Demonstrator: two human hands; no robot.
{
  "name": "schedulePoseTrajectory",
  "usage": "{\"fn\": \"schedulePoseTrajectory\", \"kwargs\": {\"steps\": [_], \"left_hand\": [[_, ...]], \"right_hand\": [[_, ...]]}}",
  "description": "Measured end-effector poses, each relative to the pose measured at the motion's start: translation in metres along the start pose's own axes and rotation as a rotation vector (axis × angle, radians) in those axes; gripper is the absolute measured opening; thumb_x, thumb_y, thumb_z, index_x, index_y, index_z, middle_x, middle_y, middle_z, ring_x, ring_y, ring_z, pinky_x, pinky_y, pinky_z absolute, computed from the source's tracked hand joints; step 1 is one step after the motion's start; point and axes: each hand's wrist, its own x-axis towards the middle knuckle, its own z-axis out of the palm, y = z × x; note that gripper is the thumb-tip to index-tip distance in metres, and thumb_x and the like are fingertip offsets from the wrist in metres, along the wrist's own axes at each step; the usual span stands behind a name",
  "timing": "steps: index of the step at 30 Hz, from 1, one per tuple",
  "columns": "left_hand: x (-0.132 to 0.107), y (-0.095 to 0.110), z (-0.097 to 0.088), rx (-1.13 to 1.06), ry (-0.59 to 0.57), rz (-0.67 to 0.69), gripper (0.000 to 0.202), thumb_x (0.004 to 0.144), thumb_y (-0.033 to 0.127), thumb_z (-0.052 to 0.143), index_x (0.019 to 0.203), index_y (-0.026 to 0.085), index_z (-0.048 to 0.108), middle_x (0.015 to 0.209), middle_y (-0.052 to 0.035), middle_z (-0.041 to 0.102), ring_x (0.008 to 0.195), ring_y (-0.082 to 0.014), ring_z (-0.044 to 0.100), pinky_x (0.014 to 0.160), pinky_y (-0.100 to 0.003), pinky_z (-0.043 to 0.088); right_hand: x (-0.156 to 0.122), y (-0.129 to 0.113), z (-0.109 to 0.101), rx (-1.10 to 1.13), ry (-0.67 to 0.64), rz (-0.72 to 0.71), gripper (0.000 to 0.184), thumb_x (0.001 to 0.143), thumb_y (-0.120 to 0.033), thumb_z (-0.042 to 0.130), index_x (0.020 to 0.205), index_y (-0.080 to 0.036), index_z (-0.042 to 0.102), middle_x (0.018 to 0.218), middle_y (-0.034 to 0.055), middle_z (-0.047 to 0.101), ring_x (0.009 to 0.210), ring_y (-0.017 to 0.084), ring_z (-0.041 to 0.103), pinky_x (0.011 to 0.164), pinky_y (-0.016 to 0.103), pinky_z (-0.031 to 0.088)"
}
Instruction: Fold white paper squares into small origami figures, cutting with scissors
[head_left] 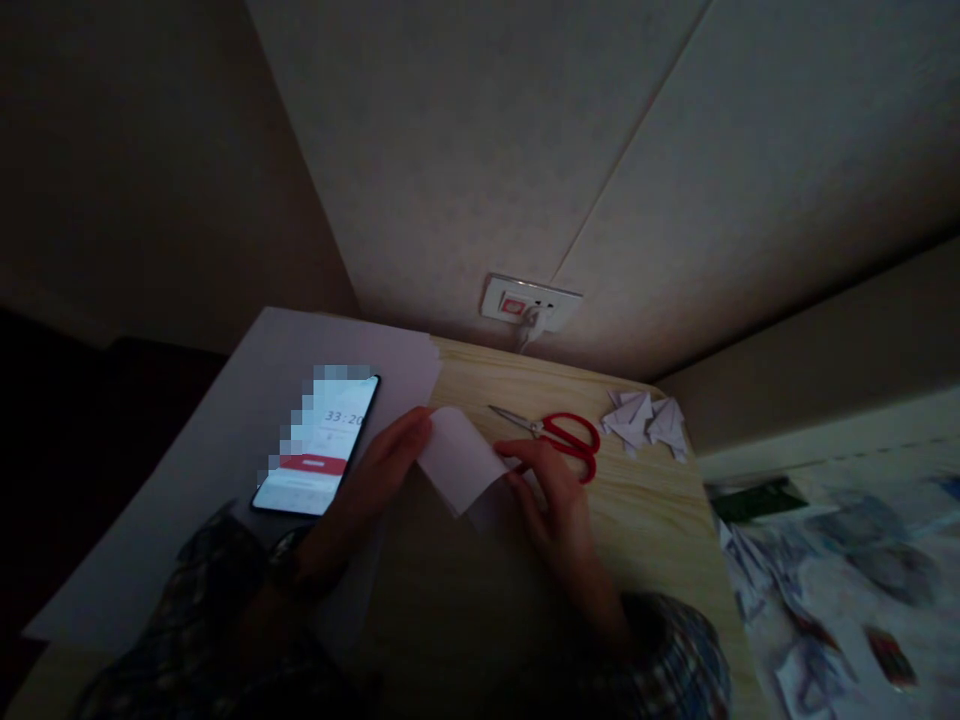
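Observation:
A small white paper sheet (463,460) lies on the wooden table (645,510), partly lifted or folded between my hands. My left hand (379,475) pinches its left edge, fingers closed on the paper. My right hand (551,500) presses down on its right edge with bent fingers. Red-handled scissors (559,432) lie just beyond my right hand, not touched. A phone (319,445) with a lit screen showing a timer rests to the left of my left hand.
A large white sheet (195,470) covers the table's left part under the phone. Folded white paper pieces (645,420) sit at the far right corner. A wall socket (529,302) with a cable is behind the table. Paper scraps (817,580) litter the floor at right.

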Motion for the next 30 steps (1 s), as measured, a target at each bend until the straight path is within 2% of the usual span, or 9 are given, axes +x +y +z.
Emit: {"fn": "schedulePoseTrajectory", "kwargs": {"steps": [3, 5, 10, 13, 15, 19, 22, 26, 30], "left_hand": [[-0.001, 0.000, -0.002, 0.046, 0.017, -0.001, 0.046, 0.084, 0.051, 0.052, 0.111, 0.017, 0.065, 0.119, -0.0102, 0.067, 0.109, -0.0281, 0.060, 0.093, -0.036, 0.047], [-0.003, 0.004, -0.003, 0.069, 0.006, 0.029, 0.042, 0.083, 0.050, 0.053, 0.107, 0.019, 0.067, 0.119, -0.0088, 0.068, 0.113, -0.0286, 0.059, 0.096, -0.036, 0.047], [-0.007, 0.012, 0.000, -0.040, -0.064, 0.040, 0.038, 0.082, 0.054, 0.053, 0.088, 0.021, 0.071, 0.085, -0.0078, 0.076, 0.097, -0.0304, 0.067, 0.083, -0.037, 0.053], [-0.005, 0.008, 0.003, -0.107, -0.136, 0.008, 0.044, 0.083, 0.059, 0.048, 0.082, 0.020, 0.069, 0.068, -0.0077, 0.074, 0.083, -0.0302, 0.070, 0.074, -0.038, 0.054], [-0.002, 0.002, 0.005, -0.155, -0.178, -0.004, 0.044, 0.084, 0.059, 0.047, 0.082, 0.020, 0.067, 0.064, -0.0073, 0.073, 0.077, -0.0296, 0.071, 0.073, -0.039, 0.054], [0.001, -0.002, 0.004, -0.158, -0.120, 0.038, 0.042, 0.083, 0.059, 0.050, 0.076, 0.020, 0.065, 0.061, -0.0071, 0.072, 0.075, -0.0290, 0.071, 0.073, -0.038, 0.054], [0.003, -0.003, 0.002, -0.138, -0.128, 0.038, 0.038, 0.083, 0.054, 0.054, 0.074, 0.019, 0.065, 0.065, -0.0058, 0.073, 0.073, -0.0250, 0.069, 0.072, -0.034, 0.052], [0.008, -0.009, -0.002, -0.147, -0.103, -0.015, 0.034, 0.073, 0.051, 0.066, 0.079, 0.017, 0.067, 0.073, -0.0013, 0.072, 0.070, -0.0195, 0.065, 0.064, -0.026, 0.050], [0.009, -0.010, -0.003, -0.111, -0.068, -0.010, 0.038, 0.069, 0.054, 0.068, 0.073, 0.016, 0.066, 0.068, 0.0001, 0.068, 0.066, -0.0173, 0.060, 0.059, -0.023, 0.047]], "right_hand": [[0.000, -0.001, 0.000, 0.001, 0.024, -0.002, 0.023, 0.091, -0.016, 0.044, 0.101, -0.021, 0.064, 0.088, 0.0068, 0.071, 0.082, 0.021, 0.066, 0.072, 0.032, 0.054], [0.000, -0.001, 0.000, 0.006, 0.058, 0.012, 0.022, 0.090, -0.015, 0.045, 0.096, -0.021, 0.065, 0.083, 0.0061, 0.071, 0.078, 0.020, 0.067, 0.068, 0.030, 0.053], [-0.002, 0.001, 0.000, -0.007, 0.147, 0.060, 0.015, 0.088, -0.016, 0.051, 0.085, -0.020, 0.064, 0.076, 0.0040, 0.070, 0.071, 0.019, 0.066, 0.064, 0.029, 0.052], [-0.003, 0.000, 0.000, -0.011, 0.155, 0.068, 0.012, 0.088, -0.016, 0.052, 0.082, -0.020, 0.063, 0.074, 0.0034, 0.068, 0.069, 0.018, 0.065, 0.062, 0.028, 0.051], [-0.003, -0.001, 0.000, -0.006, 0.157, 0.076, 0.011, 0.087, -0.016, 0.053, 0.081, -0.020, 0.062, 0.072, 0.0025, 0.067, 0.067, 0.017, 0.063, 0.060, 0.027, 0.050], [-0.001, -0.003, 0.000, 0.023, 0.184, 0.086, 0.011, 0.086, -0.016, 0.057, 0.076, -0.021, 0.059, 0.070, 0.0011, 0.065, 0.064, 0.016, 0.061, 0.058, 0.026, 0.049], [-0.001, -0.002, 0.000, 0.037, 0.194, 0.077, 0.010, 0.086, -0.015, 0.057, 0.077, -0.021, 0.058, 0.073, 0.0015, 0.065, 0.064, 0.015, 0.061, 0.059, 0.025, 0.049], [-0.002, 0.003, 0.002, 0.043, 0.132, 0.090, 0.009, 0.086, -0.014, 0.053, 0.085, -0.021, 0.059, 0.076, 0.0022, 0.065, 0.066, 0.016, 0.061, 0.059, 0.026, 0.050], [-0.003, 0.005, 0.004, 0.051, 0.064, 0.072, 0.012, 0.086, -0.013, 0.052, 0.092, -0.021, 0.059, 0.082, 0.0032, 0.064, 0.073, 0.018, 0.061, 0.066, 0.029, 0.051]]}}
